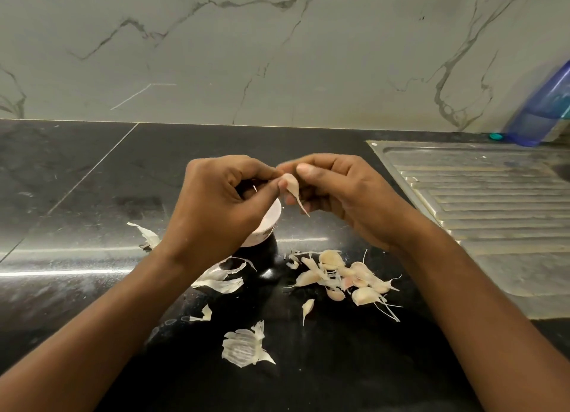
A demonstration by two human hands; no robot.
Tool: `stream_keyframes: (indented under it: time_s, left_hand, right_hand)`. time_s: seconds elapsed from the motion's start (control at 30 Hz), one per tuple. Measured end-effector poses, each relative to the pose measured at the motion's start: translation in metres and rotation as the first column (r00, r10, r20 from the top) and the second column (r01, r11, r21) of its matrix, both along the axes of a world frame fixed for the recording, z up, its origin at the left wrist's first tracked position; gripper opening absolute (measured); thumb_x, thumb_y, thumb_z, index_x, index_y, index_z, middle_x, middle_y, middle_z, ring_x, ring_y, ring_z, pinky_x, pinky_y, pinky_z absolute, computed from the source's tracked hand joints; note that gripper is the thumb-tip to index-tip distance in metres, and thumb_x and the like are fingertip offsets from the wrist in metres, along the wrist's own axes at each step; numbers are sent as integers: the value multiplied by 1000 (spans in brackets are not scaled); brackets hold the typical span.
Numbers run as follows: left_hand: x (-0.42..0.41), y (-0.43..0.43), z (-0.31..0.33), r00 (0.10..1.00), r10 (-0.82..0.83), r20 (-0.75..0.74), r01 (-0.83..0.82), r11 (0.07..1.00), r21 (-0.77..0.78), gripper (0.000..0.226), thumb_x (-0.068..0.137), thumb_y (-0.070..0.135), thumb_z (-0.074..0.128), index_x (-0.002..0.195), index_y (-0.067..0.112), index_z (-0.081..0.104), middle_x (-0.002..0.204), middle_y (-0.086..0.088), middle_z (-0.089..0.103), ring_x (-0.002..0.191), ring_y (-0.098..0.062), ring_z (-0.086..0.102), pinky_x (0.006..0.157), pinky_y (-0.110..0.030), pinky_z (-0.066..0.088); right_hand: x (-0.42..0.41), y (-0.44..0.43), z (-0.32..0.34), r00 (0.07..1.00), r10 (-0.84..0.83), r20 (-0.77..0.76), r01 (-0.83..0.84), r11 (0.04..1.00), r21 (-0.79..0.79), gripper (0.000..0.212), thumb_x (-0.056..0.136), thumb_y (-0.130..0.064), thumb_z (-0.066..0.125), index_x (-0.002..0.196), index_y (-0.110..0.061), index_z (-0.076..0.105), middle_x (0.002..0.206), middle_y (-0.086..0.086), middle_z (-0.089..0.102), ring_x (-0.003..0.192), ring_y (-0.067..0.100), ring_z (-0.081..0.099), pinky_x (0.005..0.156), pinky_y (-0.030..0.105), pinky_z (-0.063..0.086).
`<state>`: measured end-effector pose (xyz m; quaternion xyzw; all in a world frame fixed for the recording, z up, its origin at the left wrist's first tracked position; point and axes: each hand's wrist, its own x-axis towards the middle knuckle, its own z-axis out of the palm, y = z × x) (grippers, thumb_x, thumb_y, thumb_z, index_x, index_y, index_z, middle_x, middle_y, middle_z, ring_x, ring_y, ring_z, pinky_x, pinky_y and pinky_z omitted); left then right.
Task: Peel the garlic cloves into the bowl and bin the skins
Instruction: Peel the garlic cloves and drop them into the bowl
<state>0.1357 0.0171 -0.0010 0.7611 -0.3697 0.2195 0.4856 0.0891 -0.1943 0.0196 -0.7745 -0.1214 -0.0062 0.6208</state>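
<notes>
— Scanning left: papery white garlic skins (148,234) litter the black stone bench (77,195), unbinned.

— The left hand (222,201), over the small pink bowl (268,223), and the right hand (342,195) pinch a pale tailed garlic clove (291,184) in their fingers (308,169); a heap of unpeeled cloves (348,277) waits. Far from done, I judge.

A garlic clove (291,185) is pinched between the left hand (222,201) and right hand (342,192) above a pale bowl (267,223). Unpeeled cloves (348,277) and loose skins (245,345) are scattered on the black counter (77,226).
</notes>
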Motion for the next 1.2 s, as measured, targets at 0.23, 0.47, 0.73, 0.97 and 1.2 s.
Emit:
stream_keyframes:
  time_s: [0.23, 0.47, 0.73, 0.97, 1.2]
  left_hand:
    - [-1, -1, 4, 960, -107, -257, 77, 989, -122, 16, 93, 14, 79, 107, 7, 80, 81, 0, 80, 70, -19, 78, 66, -28, 64]
    - [-3, 4, 15, 666, -356, -655, 130, 921, -368, 28, 80, 14, 76, 104, 0, 78, 93, -20, 80, 86, -30, 79, 81, -32, 66]
    - [-3, 6, 17, 612, -364, -702, 153, 925, -347, 33, 79, 14, 74, 107, -3, 76, 96, -21, 79, 85, -29, 79, 77, -27, 65]
    - [-4, 2, 11, 656, -320, -683, 111, 937, -333, 21, 87, 8, 73, 104, -3, 76, 88, -21, 79, 74, -23, 77, 70, -24, 63]
    - [-8, 0, 18, 715, -339, -611, 146, 927, -345, 31, 80, 17, 76, 106, 0, 77, 92, -20, 79, 78, -26, 77, 78, -28, 64]
  right_hand:
    - [1, -4, -4, 993, -72, 91, 74, 997, -13, 23, 100, -17, 71, 119, -6, 77, 98, 24, 75, 84, 24, 67, 81, 31, 61]
    - [2, -6, -8, 986, -65, 157, 74, 996, -51, 19, 101, -14, 70, 118, -5, 74, 102, 15, 78, 89, 23, 73, 82, 30, 61]
    - [0, -8, -11, 957, -37, 287, 87, 983, -164, 25, 101, -12, 71, 125, -9, 76, 104, 2, 81, 92, 20, 76, 82, 28, 62]
    - [1, -6, -17, 921, -22, 389, 106, 975, -198, 29, 98, -11, 74, 128, -7, 75, 114, 0, 81, 104, 16, 78, 88, 29, 63]
    - [-1, -7, -11, 899, -33, 438, 125, 975, -184, 28, 99, -8, 74, 127, -8, 74, 110, 0, 81, 95, 16, 79, 82, 25, 63]
